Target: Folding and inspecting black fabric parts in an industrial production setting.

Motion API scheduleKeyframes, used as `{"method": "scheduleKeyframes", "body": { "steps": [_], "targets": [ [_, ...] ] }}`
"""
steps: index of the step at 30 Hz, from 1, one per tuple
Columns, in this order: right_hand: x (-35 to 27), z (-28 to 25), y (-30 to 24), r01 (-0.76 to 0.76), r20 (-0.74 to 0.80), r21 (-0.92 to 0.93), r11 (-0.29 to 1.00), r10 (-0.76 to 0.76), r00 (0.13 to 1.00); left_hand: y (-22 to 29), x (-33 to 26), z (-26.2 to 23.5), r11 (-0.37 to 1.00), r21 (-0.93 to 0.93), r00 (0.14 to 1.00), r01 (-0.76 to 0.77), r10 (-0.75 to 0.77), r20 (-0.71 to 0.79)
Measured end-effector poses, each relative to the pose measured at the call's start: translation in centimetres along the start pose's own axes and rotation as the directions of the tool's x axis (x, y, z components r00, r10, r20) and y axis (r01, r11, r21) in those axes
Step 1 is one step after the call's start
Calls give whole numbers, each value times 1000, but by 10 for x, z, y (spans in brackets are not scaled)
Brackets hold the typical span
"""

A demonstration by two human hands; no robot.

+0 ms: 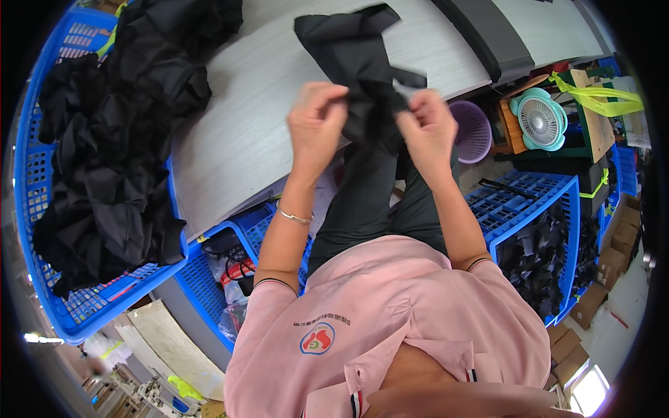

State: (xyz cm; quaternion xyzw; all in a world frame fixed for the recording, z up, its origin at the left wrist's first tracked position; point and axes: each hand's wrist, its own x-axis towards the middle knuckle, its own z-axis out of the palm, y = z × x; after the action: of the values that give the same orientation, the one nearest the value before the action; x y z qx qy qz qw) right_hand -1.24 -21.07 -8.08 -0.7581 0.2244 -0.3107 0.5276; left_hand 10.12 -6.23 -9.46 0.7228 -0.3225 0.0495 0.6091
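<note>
A dark piece of black fabric [359, 59] hangs between my hands at the table's near edge, its upper part spread over the tabletop and partly blurred. My left hand [316, 125] is closed, its curled fingers and thumb at the fabric's left edge. My right hand [428, 129] pinches the fabric's right side, with a small loose end sticking out just above the fingers. The cloth's lower part hangs over my dark trousers, and where it ends is hard to make out against them.
A blue crate [31, 160] heaped with black cloth [125, 160] stands at left. The pale tabletop [240, 132] carries a stack of flat dark pieces [488, 35] at far right. Rightward are a purple basket [472, 132], a turquoise fan [540, 120] and another blue crate [523, 198].
</note>
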Motion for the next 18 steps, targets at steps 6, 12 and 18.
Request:
{"method": "scheduleKeyframes", "body": {
  "steps": [6,12,18],
  "targets": [
    [4,5,26,-239,-14,184,953,246,969,-5,-9,7,902,-261,887,344,-404,-223],
    [-27,30,35,-247,151,-15,969,247,957,-8,-40,28,877,-394,937,276,-336,-91],
    [16,-2,50,-169,-34,-12,986,168,985,-8,-13,-15,925,-202,850,321,-376,-369]
  ]
}}
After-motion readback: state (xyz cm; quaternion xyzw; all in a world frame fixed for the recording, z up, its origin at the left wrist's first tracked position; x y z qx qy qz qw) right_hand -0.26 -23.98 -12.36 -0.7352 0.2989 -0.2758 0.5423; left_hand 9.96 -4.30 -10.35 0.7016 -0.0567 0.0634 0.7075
